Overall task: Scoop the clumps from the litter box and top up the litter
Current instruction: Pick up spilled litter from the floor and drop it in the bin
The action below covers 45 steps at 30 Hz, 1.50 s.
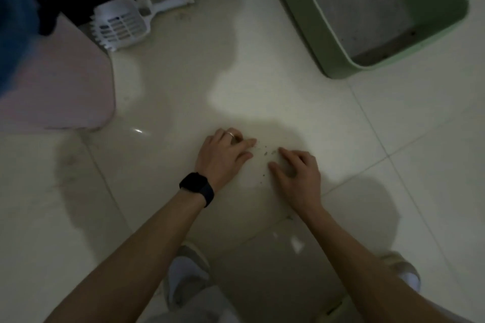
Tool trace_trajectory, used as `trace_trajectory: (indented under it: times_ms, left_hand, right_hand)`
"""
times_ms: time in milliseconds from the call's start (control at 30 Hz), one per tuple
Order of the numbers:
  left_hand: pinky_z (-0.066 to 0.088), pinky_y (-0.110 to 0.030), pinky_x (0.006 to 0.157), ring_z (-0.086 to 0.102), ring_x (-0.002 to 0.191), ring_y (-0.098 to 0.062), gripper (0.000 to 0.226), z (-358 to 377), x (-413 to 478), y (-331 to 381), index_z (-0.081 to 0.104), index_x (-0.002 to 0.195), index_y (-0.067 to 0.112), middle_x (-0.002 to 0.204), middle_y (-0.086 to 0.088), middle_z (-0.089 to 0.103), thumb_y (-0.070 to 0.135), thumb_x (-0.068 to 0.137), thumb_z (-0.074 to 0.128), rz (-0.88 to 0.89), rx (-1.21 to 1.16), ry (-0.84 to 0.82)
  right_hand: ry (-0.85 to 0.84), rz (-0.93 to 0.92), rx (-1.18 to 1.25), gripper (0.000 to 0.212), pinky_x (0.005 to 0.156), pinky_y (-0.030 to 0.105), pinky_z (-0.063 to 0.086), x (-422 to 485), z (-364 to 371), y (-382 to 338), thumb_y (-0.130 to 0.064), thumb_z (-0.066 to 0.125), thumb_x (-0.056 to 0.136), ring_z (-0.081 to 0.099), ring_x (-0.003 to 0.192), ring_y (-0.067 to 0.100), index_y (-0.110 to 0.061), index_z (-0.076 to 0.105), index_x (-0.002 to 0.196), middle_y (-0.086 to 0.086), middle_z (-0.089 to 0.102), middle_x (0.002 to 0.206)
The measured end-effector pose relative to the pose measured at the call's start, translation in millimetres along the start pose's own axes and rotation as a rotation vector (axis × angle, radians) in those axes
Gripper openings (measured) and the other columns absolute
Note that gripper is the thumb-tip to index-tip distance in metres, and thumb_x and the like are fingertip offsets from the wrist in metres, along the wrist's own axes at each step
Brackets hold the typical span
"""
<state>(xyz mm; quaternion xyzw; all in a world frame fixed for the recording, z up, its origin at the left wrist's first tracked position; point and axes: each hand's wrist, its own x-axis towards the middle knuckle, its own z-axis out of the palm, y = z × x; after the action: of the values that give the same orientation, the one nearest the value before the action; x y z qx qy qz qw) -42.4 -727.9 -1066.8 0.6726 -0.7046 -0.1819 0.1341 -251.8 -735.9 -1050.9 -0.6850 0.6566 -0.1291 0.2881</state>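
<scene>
Floor: pale glossy tiles, dimly lit.
Litter box: green, upper right, well apart from both hands; thin grey litter inside.
Scoop: white, slotted, lying upper left, nobody holding it.
Left hand: fingers bent, tips on the tile, gripping nothing visible.
Right hand: likewise, just beside the left.
Spilled grains: scattered between the hands.
Risk: raking with bare fingers would likely scatter grains across slick tile; some may get missed in this dim light.
</scene>
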Motion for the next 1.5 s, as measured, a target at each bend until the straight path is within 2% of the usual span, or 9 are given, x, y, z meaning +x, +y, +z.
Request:
trace_trajectory:
  times_ms: [233, 533, 767, 867, 1000, 1133, 1267, 1333, 1500]
  left_hand:
    - [0.046, -0.024, 0.056, 0.053, 0.075, -0.021, 0.016, 11, 22, 1, 0.081, 0.085, 0.021, 0.086, -0.001, 0.067, 0.033, 0.081, 0.070, 0.111, -0.181, 0.119]
    - [0.053, -0.034, 0.053, 0.062, 0.073, -0.028, 0.011, 23, 8, 6, 0.078, 0.084, 0.013, 0.080, -0.007, 0.066, 0.018, 0.086, 0.068, 0.110, -0.194, 0.221]
    - [0.045, -0.033, 0.059, 0.059, 0.068, -0.027, 0.011, 20, 10, 7, 0.074, 0.080, 0.014, 0.078, -0.008, 0.065, 0.013, 0.084, 0.064, 0.225, -0.055, 0.243]
    - [0.049, -0.036, 0.055, 0.058, 0.064, -0.029, 0.007, 23, 11, 7, 0.067, 0.080, 0.009, 0.076, -0.011, 0.062, 0.002, 0.079, 0.070, 0.278, 0.045, 0.198]
    - [0.047, -0.034, 0.052, 0.057, 0.059, -0.029, 0.016, 17, 12, 14, 0.064, 0.078, 0.007, 0.073, -0.012, 0.059, 0.006, 0.083, 0.049, 0.270, 0.116, 0.100]
    - [0.043, -0.032, 0.050, 0.057, 0.059, -0.028, 0.018, 10, 12, 22, 0.063, 0.078, 0.007, 0.073, -0.012, 0.058, 0.007, 0.079, 0.045, 0.184, 0.083, 0.007]
    - [0.043, -0.034, 0.067, 0.056, 0.085, -0.025, 0.009, -16, 10, 15, 0.060, 0.099, 0.008, 0.099, -0.009, 0.058, 0.011, 0.098, 0.051, -0.120, -0.148, -0.020]
    - [0.047, -0.036, 0.074, 0.055, 0.086, -0.021, 0.014, -54, 8, 8, 0.059, 0.100, 0.011, 0.100, -0.005, 0.057, 0.019, 0.102, 0.048, -0.245, -0.285, 0.116]
    - [0.034, -0.006, 0.069, 0.045, 0.071, -0.003, 0.011, -220, 6, 3, 0.061, 0.098, 0.010, 0.091, 0.003, 0.057, 0.019, 0.100, 0.054, -0.238, -0.320, 0.632]
  right_hand:
    - [0.135, 0.051, 0.083, 0.030, 0.085, 0.011, 0.040, 3, 15, -11, -0.031, 0.079, 0.081, 0.060, 0.091, 0.015, -0.016, 0.076, 0.107, 0.000, 0.066, 0.095]
    - [0.153, 0.044, 0.099, 0.032, 0.084, -0.001, 0.034, 1, 25, -17, -0.032, 0.081, 0.079, 0.060, 0.090, 0.012, -0.014, 0.077, 0.105, 0.000, 0.066, 0.094]
    - [0.173, -0.074, 0.079, 0.014, 0.076, 0.025, 0.050, 3, 33, -22, -0.020, 0.077, 0.083, 0.061, 0.084, 0.018, -0.015, 0.079, 0.096, 0.002, 0.069, 0.088]
    - [0.167, -0.126, 0.062, 0.011, 0.074, 0.027, 0.049, 3, 35, -23, -0.013, 0.075, 0.083, 0.061, 0.082, 0.020, -0.014, 0.079, 0.093, 0.002, 0.071, 0.087]
    - [0.065, -0.233, -0.087, 0.011, 0.076, 0.029, 0.043, 7, 33, -19, -0.017, 0.066, 0.091, 0.057, 0.087, 0.025, -0.011, 0.073, 0.099, 0.006, 0.067, 0.093]
    - [-0.026, -0.331, -0.268, 0.025, 0.071, 0.043, 0.047, 16, 33, -18, -0.024, 0.047, 0.100, 0.051, 0.084, 0.032, -0.004, 0.062, 0.096, 0.013, 0.057, 0.091]
    - [-0.145, -0.374, -0.240, 0.032, 0.073, 0.046, 0.046, 36, 14, -34, -0.026, 0.038, 0.099, 0.051, 0.082, 0.034, -0.004, 0.059, 0.090, 0.015, 0.056, 0.088]
    - [-0.191, -0.338, -0.106, 0.028, 0.078, 0.038, 0.042, 56, -4, -66, -0.026, 0.044, 0.100, 0.055, 0.087, 0.035, -0.005, 0.060, 0.091, 0.014, 0.059, 0.091]
    - [-0.151, -0.504, 0.182, 0.019, 0.068, 0.021, 0.036, 104, -67, -216, -0.033, 0.046, 0.102, 0.057, 0.081, 0.014, -0.017, 0.056, 0.099, -0.001, 0.062, 0.090]
